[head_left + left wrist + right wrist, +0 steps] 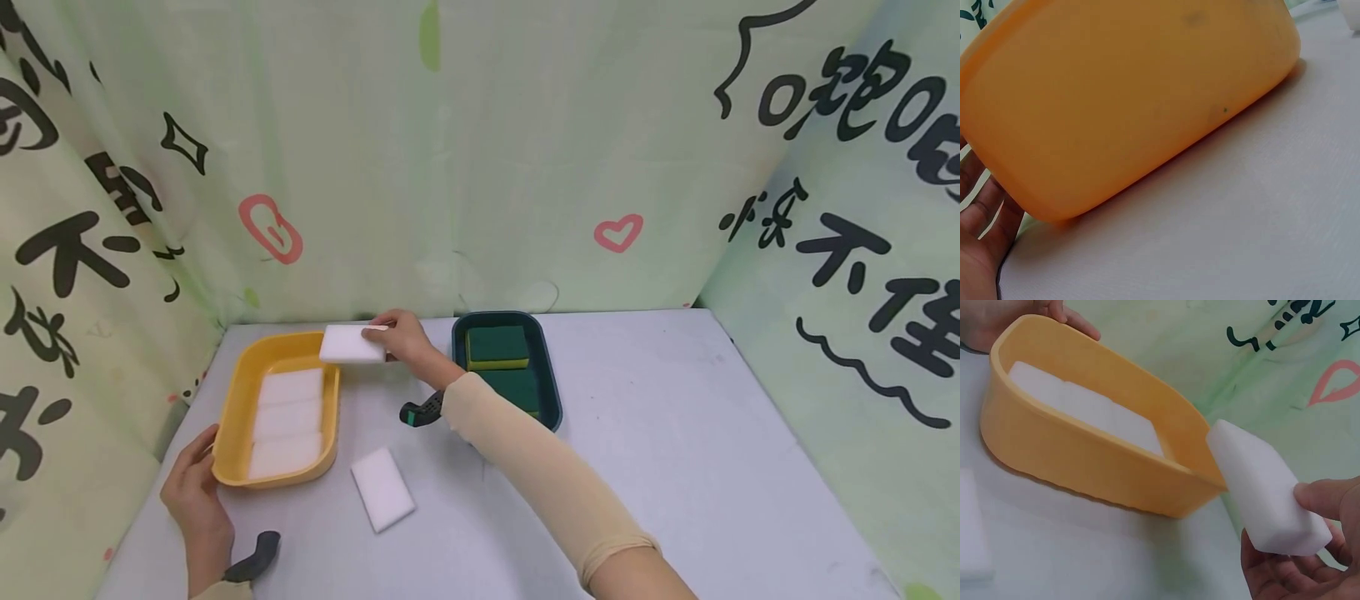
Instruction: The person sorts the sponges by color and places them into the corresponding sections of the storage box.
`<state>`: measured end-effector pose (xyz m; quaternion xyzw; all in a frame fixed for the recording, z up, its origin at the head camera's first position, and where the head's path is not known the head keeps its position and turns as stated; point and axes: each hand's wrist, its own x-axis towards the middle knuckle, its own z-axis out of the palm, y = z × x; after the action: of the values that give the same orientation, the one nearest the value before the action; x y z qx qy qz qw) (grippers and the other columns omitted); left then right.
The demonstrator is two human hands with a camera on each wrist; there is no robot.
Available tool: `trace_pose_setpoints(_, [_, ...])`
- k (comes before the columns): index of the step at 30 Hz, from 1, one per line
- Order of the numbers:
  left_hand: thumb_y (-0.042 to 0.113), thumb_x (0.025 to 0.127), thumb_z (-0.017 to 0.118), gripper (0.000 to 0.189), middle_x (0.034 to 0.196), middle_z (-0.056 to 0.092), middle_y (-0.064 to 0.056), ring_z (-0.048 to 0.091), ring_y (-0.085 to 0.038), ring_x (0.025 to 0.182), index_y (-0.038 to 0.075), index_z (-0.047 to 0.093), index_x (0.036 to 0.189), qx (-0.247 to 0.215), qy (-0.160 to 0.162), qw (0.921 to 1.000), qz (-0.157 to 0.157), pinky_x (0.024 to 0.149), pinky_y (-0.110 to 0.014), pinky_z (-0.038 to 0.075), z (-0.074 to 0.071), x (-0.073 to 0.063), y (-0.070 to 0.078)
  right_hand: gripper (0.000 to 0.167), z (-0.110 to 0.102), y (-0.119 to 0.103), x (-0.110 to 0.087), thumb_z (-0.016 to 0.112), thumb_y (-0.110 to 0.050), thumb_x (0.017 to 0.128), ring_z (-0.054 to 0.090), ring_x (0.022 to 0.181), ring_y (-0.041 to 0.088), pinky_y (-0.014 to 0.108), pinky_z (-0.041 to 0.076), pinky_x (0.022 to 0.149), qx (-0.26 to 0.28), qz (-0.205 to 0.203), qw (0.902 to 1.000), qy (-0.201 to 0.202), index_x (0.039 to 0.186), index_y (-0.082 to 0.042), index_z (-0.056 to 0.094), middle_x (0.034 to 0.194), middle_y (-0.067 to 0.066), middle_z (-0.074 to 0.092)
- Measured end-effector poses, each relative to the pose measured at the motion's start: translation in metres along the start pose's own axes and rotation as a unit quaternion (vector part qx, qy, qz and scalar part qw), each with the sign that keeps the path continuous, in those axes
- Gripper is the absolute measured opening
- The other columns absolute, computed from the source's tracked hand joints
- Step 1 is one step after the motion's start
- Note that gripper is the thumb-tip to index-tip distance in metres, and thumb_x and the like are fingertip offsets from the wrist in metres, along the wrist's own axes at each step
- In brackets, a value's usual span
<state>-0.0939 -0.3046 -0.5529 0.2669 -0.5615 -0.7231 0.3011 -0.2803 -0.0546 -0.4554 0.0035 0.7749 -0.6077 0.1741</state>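
Observation:
My right hand (pixel 405 337) pinches a white sponge block (pixel 348 343), thumb on one face and fingers beneath. In the head view the block overlaps the far right corner of a yellow plastic tub (pixel 335 417); the right wrist view shows the same sponge (pixel 1266 487) tilted beside the tub's end, above its rim. Several similar white sponges (pixel 288 421) lie in a row inside the tub. At the tub's near left corner, my left hand (pixel 198 492) rests its extended fingers (pixel 985 203) against the outer wall. Another white sponge (pixel 382 490) lies flat on the table.
A dark blue-green tub (pixel 555 400) holding green and yellow sponges (pixel 498 343) stands right of the yellow one, partly behind my right forearm. The white table (pixel 675 433) meets printed curtains (pixel 495 167) at the back and sides.

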Motion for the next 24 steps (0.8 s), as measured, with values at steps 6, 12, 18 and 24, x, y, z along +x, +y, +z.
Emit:
trace_pose_setpoints(6, [0.007, 0.102, 0.043, 0.041, 0.128, 0.073, 0.002, 0.062, -0.01, 0.118, 0.005, 0.073, 0.13, 0.009, -0.003, 0.9999, 0.003, 0.091, -0.008, 0.053, 0.0, 0.001, 0.002, 0.023, 0.014, 0.002, -0.002, 0.076, -0.017, 0.096, 0.062, 0.08, 0.014, 0.025, 0.056, 0.062, 0.026, -0.034, 0.999, -0.016, 0.115, -0.004, 0.071, 0.106, 0.005, 0.065])
trace_pose_setpoints(12, [0.004, 0.101, 0.044, 0.04, 0.127, 0.075, 0.0, 0.063, -0.011, 0.117, 0.003, 0.073, 0.128, -0.009, -0.001, 0.9999, 0.009, 0.09, -0.008, 0.054, 0.001, 0.002, 0.004, 0.021, 0.029, -0.005, -0.005, 0.077, -0.014, 0.095, 0.055, 0.074, 0.011, 0.02, 0.049, 0.058, 0.009, -0.076, 0.9968, -0.024, 0.112, -0.004, 0.072, 0.096, 0.0, 0.061])
trace_pose_setpoints(18, [0.008, 0.103, 0.044, 0.04, 0.128, 0.074, 0.001, 0.062, -0.01, 0.118, 0.005, 0.073, 0.129, -0.003, -0.003, 1.0, -0.003, 0.09, -0.01, 0.053, 0.004, -0.001, 0.005, 0.019, 0.043, -0.012, -0.011, 0.078, -0.017, 0.094, 0.055, 0.08, 0.007, 0.017, 0.049, 0.061, -0.06, -0.096, 0.9929, -0.036, 0.11, -0.007, 0.073, 0.106, 0.002, 0.067])
trace_pose_setpoints(24, [0.004, 0.101, 0.043, 0.041, 0.119, 0.075, 0.005, 0.064, -0.011, 0.113, -0.001, 0.07, 0.132, -0.007, -0.001, 1.0, -0.005, 0.087, -0.009, 0.054, 0.002, -0.005, 0.003, 0.014, 0.053, -0.01, -0.011, 0.079, -0.021, 0.094, 0.055, 0.08, 0.007, 0.015, 0.05, 0.061, -0.115, -0.123, 0.9838, -0.061, 0.099, -0.009, 0.072, 0.099, -0.001, 0.067])
